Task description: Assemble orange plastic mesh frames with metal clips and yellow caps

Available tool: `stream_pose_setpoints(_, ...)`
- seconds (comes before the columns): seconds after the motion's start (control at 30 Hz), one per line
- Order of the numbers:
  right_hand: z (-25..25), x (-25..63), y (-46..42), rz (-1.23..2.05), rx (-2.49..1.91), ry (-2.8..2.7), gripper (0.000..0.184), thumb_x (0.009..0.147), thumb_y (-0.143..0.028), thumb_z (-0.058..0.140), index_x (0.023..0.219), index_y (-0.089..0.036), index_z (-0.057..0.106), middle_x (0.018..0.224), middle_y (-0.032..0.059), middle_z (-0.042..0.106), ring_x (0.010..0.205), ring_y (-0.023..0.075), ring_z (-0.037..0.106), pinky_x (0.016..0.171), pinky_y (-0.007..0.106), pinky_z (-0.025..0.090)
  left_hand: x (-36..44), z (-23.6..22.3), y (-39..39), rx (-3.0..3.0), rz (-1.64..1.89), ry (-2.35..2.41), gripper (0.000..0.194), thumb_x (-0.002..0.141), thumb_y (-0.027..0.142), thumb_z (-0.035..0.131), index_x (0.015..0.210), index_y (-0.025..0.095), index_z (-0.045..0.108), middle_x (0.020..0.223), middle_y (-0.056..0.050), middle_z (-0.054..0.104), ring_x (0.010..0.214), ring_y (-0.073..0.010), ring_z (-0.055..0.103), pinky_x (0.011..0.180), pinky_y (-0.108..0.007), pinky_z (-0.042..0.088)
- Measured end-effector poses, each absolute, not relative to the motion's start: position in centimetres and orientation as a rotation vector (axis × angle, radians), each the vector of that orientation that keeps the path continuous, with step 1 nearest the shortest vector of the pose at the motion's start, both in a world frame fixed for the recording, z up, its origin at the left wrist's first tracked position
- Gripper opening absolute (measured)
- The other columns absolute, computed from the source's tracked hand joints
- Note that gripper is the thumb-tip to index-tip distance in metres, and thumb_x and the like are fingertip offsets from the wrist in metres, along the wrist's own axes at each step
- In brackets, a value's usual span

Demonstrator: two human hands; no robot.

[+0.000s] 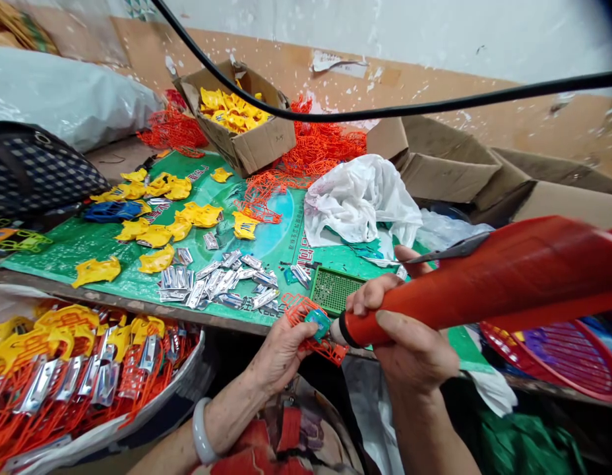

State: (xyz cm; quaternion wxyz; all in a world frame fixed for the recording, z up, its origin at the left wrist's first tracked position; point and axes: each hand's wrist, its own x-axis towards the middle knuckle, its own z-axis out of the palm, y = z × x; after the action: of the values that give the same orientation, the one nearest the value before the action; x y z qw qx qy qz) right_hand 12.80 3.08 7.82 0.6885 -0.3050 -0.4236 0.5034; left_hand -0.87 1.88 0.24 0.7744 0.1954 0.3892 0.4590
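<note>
My left hand (281,353) pinches an orange plastic lattice frame (299,310) with a small teal plastic piece (318,323) on it, just past the table's front edge. My right hand (415,349) is wrapped round a red electric screwdriver (434,290), which slants down to the left. Its pale nose (337,332) meets the teal piece or sits right beside it; the tip itself is hidden. Just beyond my hands is a green perforated tray (336,289). Loose silver metal pieces (221,282) lie left of it, with yellow plastic parts (155,235) behind them.
A sack of orange frames with yellow and silver parts (63,369) stands at the lower left. At the back are a carton of yellow parts (266,142) and tangled orange frames (326,148). A white plastic bag (360,198) lies mid-table. A black cable (385,117) crosses overhead.
</note>
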Motion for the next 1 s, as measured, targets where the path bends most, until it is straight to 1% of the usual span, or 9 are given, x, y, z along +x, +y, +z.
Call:
stream_pose_setpoints(0.2, 7.6, 12.7, 3.0, 1.125, -0.674, -0.952, 0.052, 0.067, -0.016, 0.069, 0.115, -0.032, 0.056, 0.068, -0.0048, 0.060, 0.059, 0.0152, 0.058, 0.064, 0.036, 0.050, -0.8, 0.1, 1.9, 0.429, 0.996, 0.825, 0.024, 0.068, 0.024, 0.078, 0.088, 0.015, 0.067, 0.078, -0.001, 0.065, 0.071, -0.0147, 0.060, 0.067, -0.026, 0.049)
stream_pose_setpoints(0.3, 7.4, 12.7, 2.6, 1.106, -0.687, -0.993, 0.054, 0.070, -0.016, 0.069, 0.119, -0.031, 0.052, 0.071, -0.0046, 0.061, 0.062, 0.0148, 0.058, 0.067, 0.036, 0.051, -0.7, 0.0, 1.9, 0.433, 1.003, 0.825, 0.022, 0.069, 0.024, 0.077, 0.086, 0.015, 0.067, 0.078, -0.001, 0.065, 0.070, -0.0139, 0.060, 0.066, -0.025, 0.049)
stream_pose_setpoints(0.43, 7.2, 12.6, 1.7, 1.080, -0.712, -1.090, 0.057, 0.072, -0.017, 0.069, 0.122, -0.033, 0.047, 0.073, -0.0052, 0.061, 0.065, 0.0150, 0.060, 0.069, 0.035, 0.052, -0.6, -0.1, 1.8, 0.438, 1.015, 0.803, 0.021, 0.071, 0.022, 0.076, 0.089, 0.015, 0.067, 0.076, 0.000, 0.063, 0.070, -0.0137, 0.059, 0.068, -0.025, 0.050)
stream_pose_setpoints(0.57, 6.7, 12.6, 1.0, 1.008, -0.787, -1.167, 0.056, 0.073, -0.016, 0.068, 0.121, -0.034, 0.046, 0.075, -0.0053, 0.061, 0.067, 0.0171, 0.061, 0.073, 0.038, 0.052, -0.4, 0.1, 1.7, 0.430, 1.013, 0.803, 0.020, 0.072, 0.022, 0.075, 0.089, 0.015, 0.067, 0.076, 0.000, 0.063, 0.069, -0.0142, 0.059, 0.069, -0.027, 0.051)
stream_pose_setpoints(0.7, 6.1, 12.6, 0.7, 0.956, -0.850, -1.217, 0.057, 0.072, -0.016, 0.068, 0.121, -0.034, 0.046, 0.074, -0.0047, 0.060, 0.068, 0.0187, 0.062, 0.074, 0.041, 0.053, -0.3, 0.4, 1.7, 0.426, 0.999, 0.838, 0.018, 0.069, 0.022, 0.077, 0.082, 0.014, 0.066, 0.076, -0.002, 0.064, 0.067, -0.0147, 0.060, 0.065, -0.026, 0.050)
stream_pose_setpoints(0.87, 5.7, 12.5, 0.6, 0.946, -0.857, -1.218, 0.057, 0.071, -0.018, 0.069, 0.121, -0.033, 0.046, 0.076, -0.0043, 0.060, 0.069, 0.0189, 0.062, 0.074, 0.040, 0.053, -0.7, -0.1, 1.7, 0.451, 0.996, 0.824, 0.015, 0.072, 0.024, 0.075, 0.083, 0.015, 0.068, 0.074, -0.002, 0.065, 0.069, -0.0166, 0.061, 0.069, -0.028, 0.050)
stream_pose_setpoints(0.93, 5.9, 12.6, 0.9, 0.976, -0.842, -1.194, 0.055, 0.070, -0.020, 0.070, 0.119, -0.032, 0.048, 0.074, -0.0043, 0.060, 0.067, 0.0181, 0.061, 0.072, 0.039, 0.053, -0.9, -0.2, 1.8, 0.463, 0.976, 0.815, 0.014, 0.074, 0.025, 0.074, 0.081, 0.014, 0.068, 0.073, -0.002, 0.065, 0.068, -0.0164, 0.061, 0.068, -0.029, 0.051)
stream_pose_setpoints(1.0, 6.3, 12.6, 1.4, 1.025, -0.799, -1.134, 0.053, 0.068, -0.021, 0.071, 0.116, -0.030, 0.050, 0.072, -0.0051, 0.059, 0.063, 0.0167, 0.060, 0.068, 0.037, 0.053, -1.2, -0.1, 1.8, 0.469, 0.939, 0.814, 0.016, 0.075, 0.027, 0.074, 0.084, 0.014, 0.069, 0.074, -0.003, 0.066, 0.069, -0.0160, 0.062, 0.067, -0.027, 0.052)
